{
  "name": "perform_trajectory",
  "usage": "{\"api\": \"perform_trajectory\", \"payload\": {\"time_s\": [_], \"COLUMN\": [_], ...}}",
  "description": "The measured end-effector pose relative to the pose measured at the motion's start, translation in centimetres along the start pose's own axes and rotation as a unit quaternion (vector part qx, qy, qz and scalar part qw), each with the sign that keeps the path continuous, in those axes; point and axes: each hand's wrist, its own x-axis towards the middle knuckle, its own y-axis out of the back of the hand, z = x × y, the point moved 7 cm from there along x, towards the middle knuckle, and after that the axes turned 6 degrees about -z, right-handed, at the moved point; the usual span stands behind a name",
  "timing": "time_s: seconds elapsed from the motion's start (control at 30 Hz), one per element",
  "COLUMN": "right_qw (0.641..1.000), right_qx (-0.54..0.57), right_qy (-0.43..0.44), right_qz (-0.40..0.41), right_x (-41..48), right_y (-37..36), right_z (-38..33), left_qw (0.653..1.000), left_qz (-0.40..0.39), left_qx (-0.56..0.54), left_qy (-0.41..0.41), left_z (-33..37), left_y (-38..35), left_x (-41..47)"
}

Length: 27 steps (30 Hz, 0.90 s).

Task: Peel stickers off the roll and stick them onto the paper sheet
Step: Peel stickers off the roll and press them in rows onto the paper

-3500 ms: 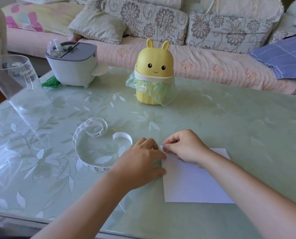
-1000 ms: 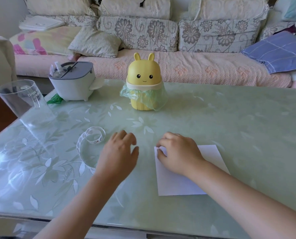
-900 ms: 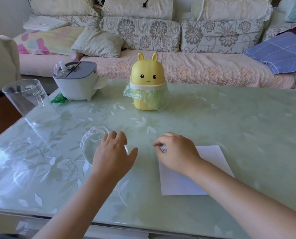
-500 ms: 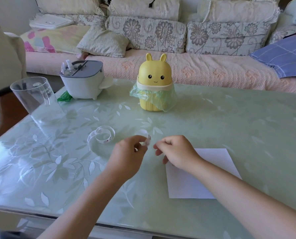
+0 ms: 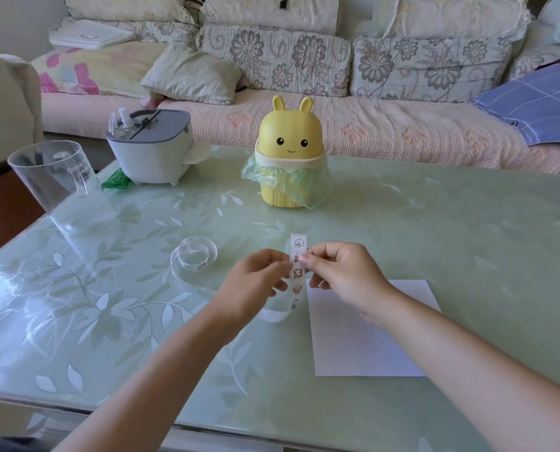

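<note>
A white sticker strip [image 5: 297, 272] with small cartoon stickers stands upright between my hands, its free end pointing up. My left hand [image 5: 255, 282] pinches the strip from the left. My right hand [image 5: 340, 272] pinches a sticker on it from the right. The strip trails down and left to its coiled roll [image 5: 193, 256] lying on the table. The white paper sheet [image 5: 370, 334] lies flat below my right wrist, which covers part of its top edge.
A yellow rabbit-shaped bin [image 5: 290, 154] with a green bag stands at the table's middle back. A grey-lidded white container [image 5: 151, 148] and a clear plastic cup [image 5: 60, 184] sit at the left. A sofa runs behind the green glass table [image 5: 435, 230].
My right hand left the sheet's corner. My left hand picked up the strip's end from the table. Both hands now hold the strip upright above the table.
</note>
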Motion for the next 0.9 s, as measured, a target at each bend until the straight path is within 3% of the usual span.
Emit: {"api": "perform_trajectory", "payload": {"time_s": [0.1,0.23,0.4,0.63,0.9], "right_qw": [0.998,0.997,0.997,0.975,0.966], "right_qx": [-0.040,-0.052,-0.018,-0.143,-0.179], "right_qy": [0.022,0.035,0.077,0.171,0.185], "right_qz": [-0.032,-0.054,-0.016,0.024,0.016], "right_x": [-0.1,-0.3,-0.2,-0.5,-0.8], "right_y": [-0.3,-0.7,0.3,0.8,0.4], "right_z": [-0.1,-0.3,-1.0,-1.6,-1.4], "left_qw": [0.998,0.997,0.997,0.995,0.995], "left_qz": [0.012,0.048,0.055,0.028,0.056], "left_qx": [-0.060,-0.056,-0.043,-0.090,-0.068], "left_qy": [0.014,0.023,0.018,0.036,0.041], "left_z": [0.0,-0.1,0.0,-0.2,-0.3], "left_y": [0.5,0.7,0.5,-0.2,0.2], "left_x": [0.6,0.8,0.9,0.8,0.9]}}
